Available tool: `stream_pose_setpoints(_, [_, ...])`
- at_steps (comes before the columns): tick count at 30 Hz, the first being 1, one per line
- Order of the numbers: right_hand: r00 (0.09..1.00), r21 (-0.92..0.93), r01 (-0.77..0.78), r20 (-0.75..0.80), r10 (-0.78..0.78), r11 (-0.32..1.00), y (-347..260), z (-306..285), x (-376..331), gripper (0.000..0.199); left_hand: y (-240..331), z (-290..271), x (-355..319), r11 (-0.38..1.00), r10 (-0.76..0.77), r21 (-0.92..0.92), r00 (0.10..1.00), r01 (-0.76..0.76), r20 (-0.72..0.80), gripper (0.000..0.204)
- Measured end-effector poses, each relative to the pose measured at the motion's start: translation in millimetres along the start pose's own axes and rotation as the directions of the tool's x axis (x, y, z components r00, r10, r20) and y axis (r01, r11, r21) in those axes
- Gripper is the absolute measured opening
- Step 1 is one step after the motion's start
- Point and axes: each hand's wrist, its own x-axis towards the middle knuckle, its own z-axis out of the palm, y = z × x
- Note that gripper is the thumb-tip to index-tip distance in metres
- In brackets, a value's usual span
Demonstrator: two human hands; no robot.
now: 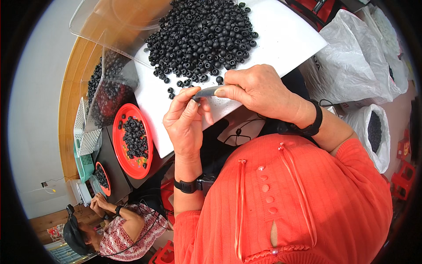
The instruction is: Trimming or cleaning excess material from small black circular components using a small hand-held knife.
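Note:
My left hand (pixel 182 125) pinches a small black ring-shaped bead (pixel 196 99) between thumb and fingertips; its other fingers curl loosely behind. In my right hand (pixel 266 92) is a small knife (pixel 207 92), its blade pointing left and lying against the bead. The right thumb rests along the knife near the blade, and the handle is mostly hidden in the grip. Both hands are above the near edge of a white board (pixel 285 33). Just beyond them a large heap of black beads (pixel 202 39) spreads over the board, with a few loose ones close to the fingers.
A clear plastic box (pixel 105 24) stands at the far left, with more black beads beside it. Left of the board sits a red plate (pixel 134 173) of beads. Another person (pixel 127 229) works at the lower left. White sacks (pixel 351 57) and a red stool (pixel 403 178) are at right.

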Motion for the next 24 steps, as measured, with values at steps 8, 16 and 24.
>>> stream_pose_setpoints(8, [1.000,-0.018,-0.004,-0.018,0.004,1.000,0.5,0.6,-0.4,0.040,0.9,4.7,-0.1,1.000,0.017,-0.002,1.000,-0.017,-0.002,0.029])
stream_pose_setpoints(16, [1.000,-0.024,0.013,-0.002,-0.014,1.000,0.0,-0.5,0.2,0.039,-0.3,3.1,-0.7,1.000,0.020,-0.003,1.000,-0.020,0.001,0.029])
stream_pose_setpoints(24, [0.999,-0.053,0.028,0.016,-0.027,0.998,0.9,-0.4,0.6,0.039,-0.7,3.9,-1.6,1.000,0.014,0.016,1.000,-0.013,-0.014,0.028])
